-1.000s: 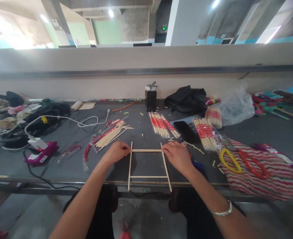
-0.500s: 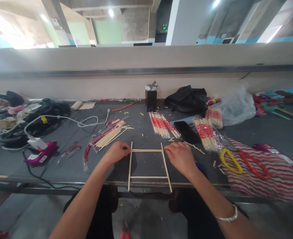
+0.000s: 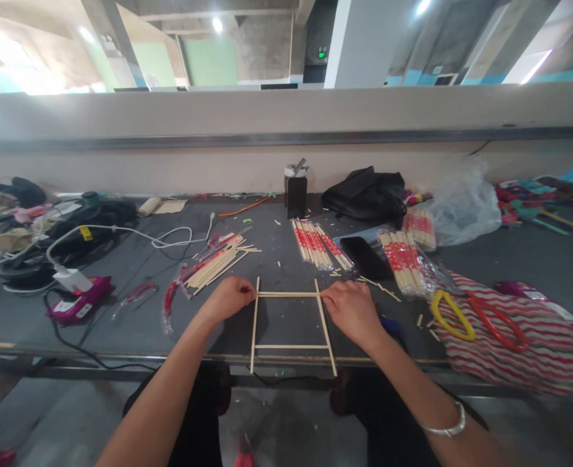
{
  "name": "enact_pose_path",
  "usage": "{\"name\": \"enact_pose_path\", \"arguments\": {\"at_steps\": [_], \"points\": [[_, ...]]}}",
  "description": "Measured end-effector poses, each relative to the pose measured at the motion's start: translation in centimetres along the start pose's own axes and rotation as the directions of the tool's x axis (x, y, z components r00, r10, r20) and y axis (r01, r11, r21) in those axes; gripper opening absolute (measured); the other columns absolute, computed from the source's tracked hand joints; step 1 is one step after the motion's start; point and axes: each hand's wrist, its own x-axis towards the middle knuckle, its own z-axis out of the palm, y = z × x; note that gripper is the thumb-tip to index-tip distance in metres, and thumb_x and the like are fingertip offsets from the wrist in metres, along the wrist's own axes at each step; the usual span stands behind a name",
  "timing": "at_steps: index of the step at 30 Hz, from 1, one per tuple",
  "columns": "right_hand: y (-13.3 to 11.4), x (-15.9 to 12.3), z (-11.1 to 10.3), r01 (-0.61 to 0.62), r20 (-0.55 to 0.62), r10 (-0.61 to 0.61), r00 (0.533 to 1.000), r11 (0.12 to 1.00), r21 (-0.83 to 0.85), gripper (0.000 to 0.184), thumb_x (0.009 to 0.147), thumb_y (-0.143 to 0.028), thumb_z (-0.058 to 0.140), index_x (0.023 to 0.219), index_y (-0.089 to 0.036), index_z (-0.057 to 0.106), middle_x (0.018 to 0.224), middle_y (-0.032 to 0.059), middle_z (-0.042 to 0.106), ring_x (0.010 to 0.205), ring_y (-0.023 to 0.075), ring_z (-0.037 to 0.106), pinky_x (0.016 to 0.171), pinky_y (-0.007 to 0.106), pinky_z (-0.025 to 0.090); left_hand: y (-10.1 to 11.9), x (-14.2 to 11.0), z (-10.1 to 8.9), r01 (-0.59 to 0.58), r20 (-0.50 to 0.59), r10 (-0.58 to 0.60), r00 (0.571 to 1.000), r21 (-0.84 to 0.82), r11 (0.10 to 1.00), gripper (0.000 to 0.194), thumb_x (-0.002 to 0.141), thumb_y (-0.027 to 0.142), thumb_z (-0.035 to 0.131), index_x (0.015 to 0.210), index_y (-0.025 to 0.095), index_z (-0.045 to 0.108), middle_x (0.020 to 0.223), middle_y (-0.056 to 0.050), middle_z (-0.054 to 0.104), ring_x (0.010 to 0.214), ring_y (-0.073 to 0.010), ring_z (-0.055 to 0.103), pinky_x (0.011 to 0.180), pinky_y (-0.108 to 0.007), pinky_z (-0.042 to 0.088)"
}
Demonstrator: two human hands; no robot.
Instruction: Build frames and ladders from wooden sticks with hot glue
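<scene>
A frame of wooden chopsticks (image 3: 292, 346) lies at the table's front edge, its lower ends sticking out past it. Two long sticks form its sides, and crosspieces join them near the top and bottom. The upper crosspiece (image 3: 288, 295) looks doubled. My left hand (image 3: 231, 296) is closed in a pinch at the upper left joint. At the upper right joint, my right hand (image 3: 352, 306) pinches the other end of the crosspiece; its fingertips partly hide the joint.
Loose chopsticks (image 3: 216, 264) lie beyond my left hand. Wrapped chopstick packs (image 3: 310, 244), a phone (image 3: 365, 257) and a black bag (image 3: 365, 196) are farther back. On the right sits a striped cloth bag (image 3: 514, 340) with yellow and red handles. A white cable (image 3: 131, 229) crosses the left side.
My right hand has shifted very slightly at the upper right joint, its fingers lying a little lower. The left hand and the chopstick frame stay in place.
</scene>
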Motion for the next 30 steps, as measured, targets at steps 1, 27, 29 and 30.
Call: {"name": "enact_pose_path", "arguments": {"at_steps": [1, 27, 29, 30], "points": [[0.0, 0.01, -0.01, 0.0, 0.003, 0.0, 1.0, 1.0, 0.004, 0.024, 0.088, -0.021, 0.049, 0.085, -0.026, 0.072, 0.083, 0.0016, 0.067, 0.083, 0.0178, 0.054, 0.078, 0.033, 0.025, 0.07, -0.03, -0.02, 0.004, 0.0, -0.004, 1.0, 0.004, 1.0, 0.03, 0.072, 0.036, 0.048, 0.071, 0.015, 0.07, 0.058, -0.001, 0.059, 0.057, -0.0133, 0.05, 0.053, -0.023, 0.032], [-0.05, 0.11, 0.17, 0.015, -0.016, -0.015, 1.0, 1.0, 0.003, 0.027, 0.09, -0.022, 0.046, 0.081, -0.026, 0.071, 0.081, 0.0016, 0.067, 0.08, 0.0176, 0.053, 0.078, 0.032, 0.025, 0.24, -0.28, 0.01, 0.003, 0.001, -0.003, 1.0, -0.009, 1.0, 0.026, 0.069, 0.028, 0.049, 0.072, 0.015, 0.07, 0.059, -0.001, 0.062, 0.059, -0.014, 0.052, 0.054, -0.023, 0.035], [-0.08, 0.08, 0.18, 0.013, -0.017, -0.013, 1.0, 1.0, 0.005, 0.027, 0.09, -0.022, 0.046, 0.082, -0.026, 0.071, 0.081, 0.0018, 0.067, 0.08, 0.0175, 0.053, 0.079, 0.032, 0.025, 0.26, -0.29, 0.02, 0.003, 0.001, -0.003, 1.0, -0.004, 1.0, 0.026, 0.069, 0.029, 0.049, 0.073, 0.015, 0.071, 0.06, -0.001, 0.063, 0.06, -0.0141, 0.052, 0.055, -0.022, 0.035], [-0.08, 0.08, 0.2, 0.011, -0.017, -0.011, 1.0, 1.0, 0.006, 0.027, 0.09, -0.022, 0.046, 0.082, -0.026, 0.071, 0.081, 0.0019, 0.067, 0.08, 0.0174, 0.053, 0.079, 0.032, 0.025, 0.24, -0.28, 0.04, 0.001, 0.002, -0.001, 1.0, -0.002, 1.0, 0.026, 0.07, 0.029, 0.049, 0.072, 0.015, 0.071, 0.06, -0.001, 0.063, 0.061, -0.0141, 0.052, 0.055, -0.022, 0.035]]}}
